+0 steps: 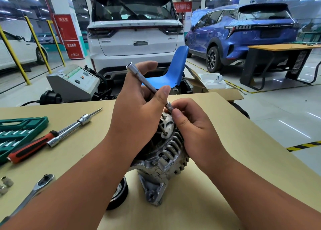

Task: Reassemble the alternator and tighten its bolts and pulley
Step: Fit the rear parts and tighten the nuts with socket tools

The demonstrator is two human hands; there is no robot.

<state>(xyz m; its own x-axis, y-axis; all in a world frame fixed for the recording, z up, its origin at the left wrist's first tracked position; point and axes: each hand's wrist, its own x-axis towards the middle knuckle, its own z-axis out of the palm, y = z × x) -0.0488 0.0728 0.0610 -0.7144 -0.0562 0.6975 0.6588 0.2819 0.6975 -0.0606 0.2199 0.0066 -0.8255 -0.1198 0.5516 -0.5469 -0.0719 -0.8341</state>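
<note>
A garage bay with a white car (135, 33) and a blue car (243, 33) parked behind it holds a tan tabletop (243, 160) in the foreground. Above the middle of it, the fingers (178, 115) of the right hand (194, 125) are curled and pinch the lower tip of a slim metal extension bar (144, 80). The left hand (137, 108) grips the bar's shaft higher up, with the thumb laid along it. The bar slants up and to the left, its open socket end raised above the left hand. Its lower tip sits on a thin long bolt (162, 125) that sticks out of the white end cover of the alternator (166, 158). The alternator stands on the tabletop just under both hands, tilted, its finned silver housing toward the right hand and its black pulley (119, 193) low beside the left forearm. Further left lie a ratchet (40, 184), a red-and-black screwdriver (29, 148), a chrome driver bar (74, 127), some loose sockets (7, 182) and a green tool case (19, 134). A blue chair (173, 69) stands beyond the tabletop's far edge.
</note>
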